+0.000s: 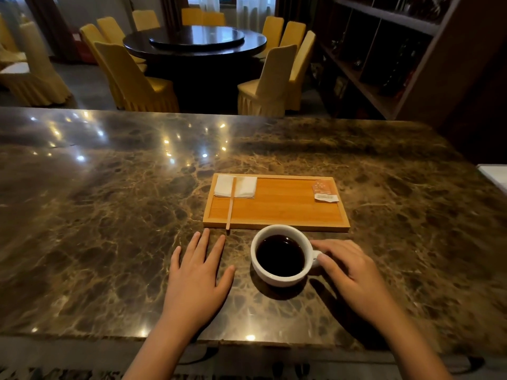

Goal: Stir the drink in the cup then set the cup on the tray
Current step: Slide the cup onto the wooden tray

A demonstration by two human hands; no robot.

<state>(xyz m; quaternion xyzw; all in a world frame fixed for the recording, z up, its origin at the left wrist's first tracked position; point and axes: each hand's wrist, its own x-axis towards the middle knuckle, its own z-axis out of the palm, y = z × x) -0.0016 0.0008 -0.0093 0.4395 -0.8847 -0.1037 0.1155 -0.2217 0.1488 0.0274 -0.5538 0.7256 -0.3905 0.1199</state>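
Sitting upright on the marble counter (109, 215), your white cup (282, 256) is just in front of the near rim of the wooden tray (277, 212), with its handle pointing toward your right. It holds dark drink almost to the brim. Your right hand (348, 267) lies beside it with thumb and forefinger closed on the handle, the other fingers loosely curved above the counter. Your left hand (199, 272) rests flat on the counter to the cup's left, palm down, fingers spread and holding nothing, apart from the cup.

The wooden stir stick (231, 202) lies on the tray's left part, its long axis running away from you and back, nearly square to the tray's long side. Its far end rests on a folded white napkin (236, 187) in the tray's far left corner, and its near end juts over the tray's near rim, toward your left fingertips. An orange sachet (325, 191) with a white strip along its near edge lies in the tray's far right corner; its printing is too small to read. The middle of the tray is bare wood.

Beyond the counter stands a dark round dining table (194, 43) ringed by chairs in yellow covers (137, 78), and a dark wooden shelf unit (397, 50) runs along the right side.
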